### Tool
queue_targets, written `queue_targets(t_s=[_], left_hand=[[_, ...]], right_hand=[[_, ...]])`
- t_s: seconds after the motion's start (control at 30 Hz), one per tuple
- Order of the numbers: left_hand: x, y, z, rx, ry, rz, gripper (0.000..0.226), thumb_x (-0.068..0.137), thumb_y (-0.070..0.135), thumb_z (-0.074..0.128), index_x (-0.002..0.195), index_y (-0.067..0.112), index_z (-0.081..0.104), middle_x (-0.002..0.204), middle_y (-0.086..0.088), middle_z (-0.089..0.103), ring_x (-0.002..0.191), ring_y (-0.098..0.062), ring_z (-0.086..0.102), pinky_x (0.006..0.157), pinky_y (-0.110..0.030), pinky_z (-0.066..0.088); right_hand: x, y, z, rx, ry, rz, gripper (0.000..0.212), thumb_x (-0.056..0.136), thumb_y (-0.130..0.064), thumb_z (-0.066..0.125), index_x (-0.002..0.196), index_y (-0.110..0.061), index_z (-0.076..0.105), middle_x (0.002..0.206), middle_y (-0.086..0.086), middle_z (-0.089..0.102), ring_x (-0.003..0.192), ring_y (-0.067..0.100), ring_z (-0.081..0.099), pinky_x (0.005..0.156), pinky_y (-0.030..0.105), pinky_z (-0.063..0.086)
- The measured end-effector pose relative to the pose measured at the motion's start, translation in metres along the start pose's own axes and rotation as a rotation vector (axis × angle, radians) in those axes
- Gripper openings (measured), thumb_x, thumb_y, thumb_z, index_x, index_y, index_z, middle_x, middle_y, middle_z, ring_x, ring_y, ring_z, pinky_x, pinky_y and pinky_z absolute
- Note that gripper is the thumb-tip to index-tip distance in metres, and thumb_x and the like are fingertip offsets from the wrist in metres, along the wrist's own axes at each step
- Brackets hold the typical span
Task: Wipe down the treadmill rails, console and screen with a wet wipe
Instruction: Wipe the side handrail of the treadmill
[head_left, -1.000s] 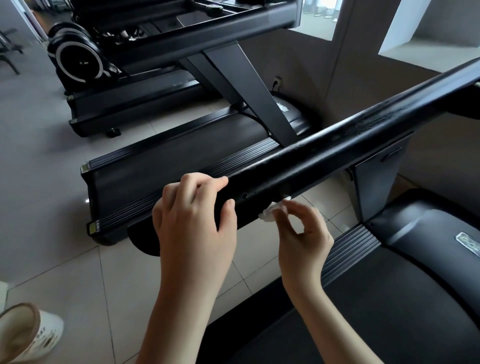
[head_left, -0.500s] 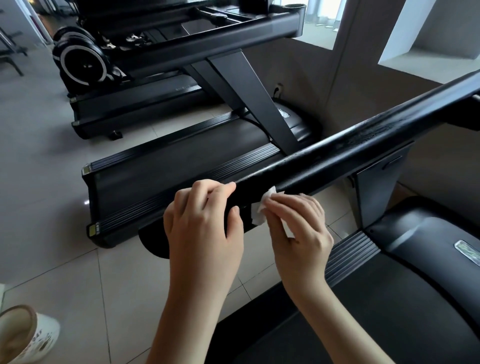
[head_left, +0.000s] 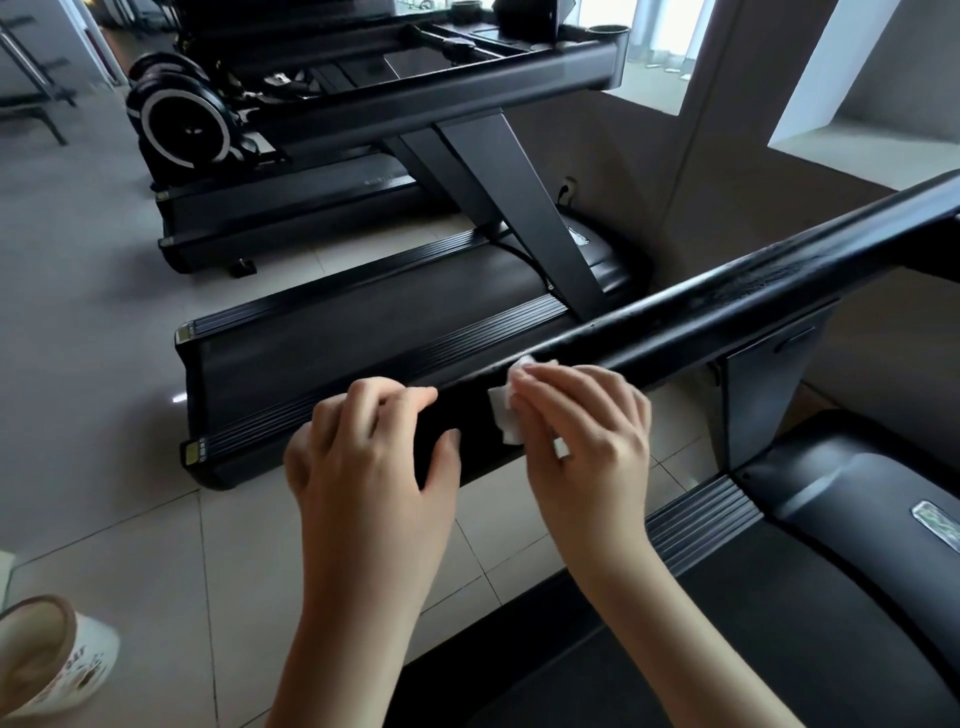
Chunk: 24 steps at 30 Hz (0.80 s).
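A long black treadmill rail (head_left: 727, 306) runs from the upper right down to the middle of the view. My left hand (head_left: 374, 457) grips its near end, fingers curled over the top and thumb on the near side. Just to the right, my right hand (head_left: 587, 431) presses a small white wet wipe (head_left: 506, 410) against the rail's side and top. Part of the wipe is hidden under my fingers. The console and screen of this treadmill are out of view.
The treadmill's belt and motor cover (head_left: 841, 499) lie at the lower right. A second treadmill (head_left: 363, 343) stands parallel to the left, with more gym machines (head_left: 182, 124) behind it. A slipper (head_left: 52, 660) rests on the tiled floor at the bottom left.
My right hand has come up from below the rail and now lies over its side with the wipe pressed flat. My left hand keeps its hold on the rail's end.
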<state>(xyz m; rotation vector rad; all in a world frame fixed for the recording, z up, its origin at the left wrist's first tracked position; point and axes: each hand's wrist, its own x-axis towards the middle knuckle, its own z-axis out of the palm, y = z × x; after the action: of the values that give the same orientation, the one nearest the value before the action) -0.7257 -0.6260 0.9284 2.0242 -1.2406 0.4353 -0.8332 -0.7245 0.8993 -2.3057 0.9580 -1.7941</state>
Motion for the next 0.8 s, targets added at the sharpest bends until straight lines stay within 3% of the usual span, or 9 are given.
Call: queue_targets(t_s=[0.07,0.2,0.27,0.37,0.5,0.67,0.8], left_hand=[[0.000,-0.001,-0.001,-0.011,0.005,-0.007,0.029,0.076,0.032,0.061,0.100,0.018,0.070,0.100,0.003,0.061,0.100,-0.018,0.045,0.085,-0.037,0.029],[-0.001,-0.002,0.000,-0.034,0.006,0.010,0.032,0.078,0.035,0.055,0.101,0.018,0.069,0.101,0.003,0.061,0.099,-0.018,0.045,0.087,-0.035,0.028],[-0.001,-0.002,0.000,-0.034,0.011,0.017,0.031,0.078,0.034,0.056,0.101,0.018,0.069,0.101,0.002,0.061,0.099,-0.018,0.045,0.087,-0.035,0.028],[-0.002,-0.002,0.000,-0.030,0.021,0.020,0.028,0.077,0.027,0.063,0.102,0.016,0.070,0.101,0.001,0.061,0.099,-0.018,0.044,0.087,-0.036,0.028],[-0.003,-0.002,-0.002,-0.046,0.009,0.020,0.027,0.077,0.025,0.065,0.102,0.017,0.069,0.102,0.002,0.061,0.099,-0.017,0.043,0.087,-0.032,0.026],[-0.004,-0.003,-0.002,-0.046,0.003,0.020,0.027,0.077,0.024,0.064,0.103,0.017,0.069,0.103,0.002,0.061,0.100,-0.017,0.043,0.086,-0.037,0.030],[-0.004,-0.004,-0.002,-0.049,-0.007,0.017,0.028,0.078,0.026,0.061,0.103,0.017,0.069,0.104,0.002,0.061,0.100,-0.017,0.043,0.086,-0.038,0.032]], right_hand=[[-0.002,0.000,-0.001,-0.006,-0.032,-0.050,0.012,0.088,-0.016,0.069,0.095,-0.013,0.078,0.101,-0.003,0.073,0.094,0.015,0.062,0.088,0.031,0.040],[-0.006,0.010,-0.006,-0.011,0.070,0.152,0.009,0.084,-0.006,0.071,0.092,-0.007,0.077,0.100,0.006,0.069,0.089,0.021,0.063,0.076,0.045,0.049],[-0.019,-0.002,-0.003,0.027,0.032,0.129,0.009,0.083,-0.001,0.071,0.090,-0.004,0.076,0.100,0.009,0.066,0.084,0.022,0.064,0.068,0.047,0.052],[-0.033,-0.006,-0.003,0.060,-0.018,0.082,0.007,0.084,0.000,0.071,0.086,-0.004,0.076,0.098,0.008,0.064,0.081,0.019,0.064,0.065,0.040,0.053],[-0.029,0.002,-0.002,0.103,0.132,0.343,0.005,0.081,0.003,0.073,0.079,-0.002,0.073,0.092,0.002,0.062,0.080,0.008,0.060,0.067,0.028,0.051],[-0.046,-0.011,0.002,0.112,0.026,0.314,0.008,0.078,0.003,0.075,0.081,-0.004,0.074,0.089,0.003,0.066,0.078,0.013,0.063,0.069,0.021,0.052],[-0.047,-0.002,0.005,0.093,0.101,0.457,0.013,0.076,0.010,0.075,0.078,-0.003,0.071,0.089,0.002,0.062,0.083,0.008,0.061,0.075,0.008,0.045]])
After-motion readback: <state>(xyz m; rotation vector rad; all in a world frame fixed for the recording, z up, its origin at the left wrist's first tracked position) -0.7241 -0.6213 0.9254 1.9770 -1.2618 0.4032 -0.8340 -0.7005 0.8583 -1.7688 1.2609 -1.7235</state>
